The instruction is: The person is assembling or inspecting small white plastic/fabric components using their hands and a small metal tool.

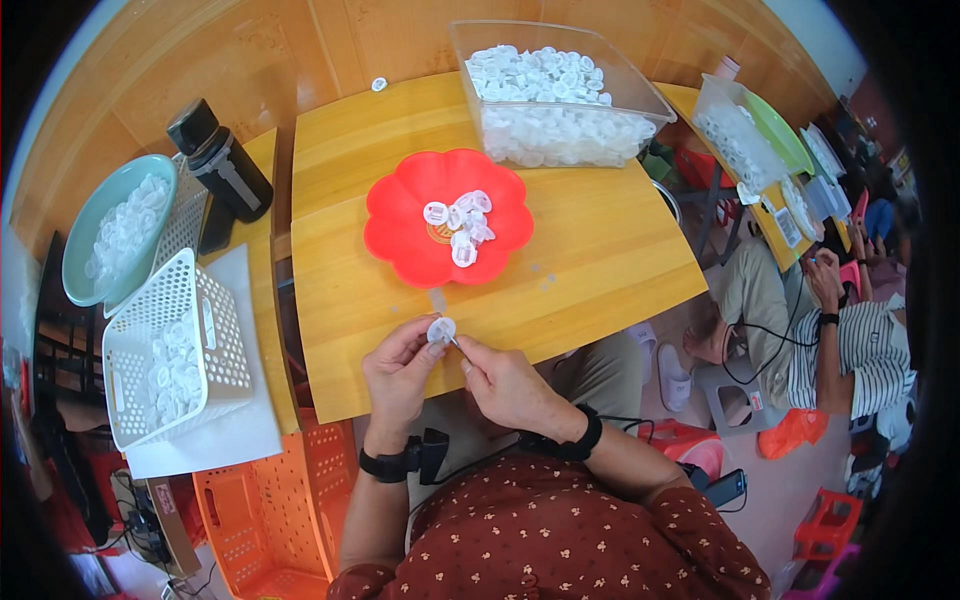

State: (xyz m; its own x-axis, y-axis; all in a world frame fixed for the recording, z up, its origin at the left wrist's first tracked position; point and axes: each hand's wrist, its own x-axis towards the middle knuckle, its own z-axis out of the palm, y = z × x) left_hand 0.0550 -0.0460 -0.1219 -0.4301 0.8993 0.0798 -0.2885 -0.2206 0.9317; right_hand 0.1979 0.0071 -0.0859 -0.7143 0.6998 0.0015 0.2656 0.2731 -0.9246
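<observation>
Just off the table's near edge, my left hand (pixel 398 368) pinches a small round white plastic piece (pixel 442 328) between thumb and fingertips. My right hand (pixel 508 385) is closed around a thin, dark, slender tool (pixel 457 344), its tip at the piece's right edge; which kind of tool cannot be made out. Beyond my hands stands a red flower-shaped plate (pixel 395 222), with several similar white pieces (pixel 466 222) heaped in its middle. A few small clear scraps (pixel 437 298) lie on the wood between plate and hands.
A clear bin (pixel 560 120) of white pieces stands at the table's back right. On the left are a white perforated basket (pixel 225 350), a teal basin (pixel 75 265) and a black bottle (pixel 232 180). An orange crate (pixel 265 520) sits below. Another person (pixel 835 345) works at right.
</observation>
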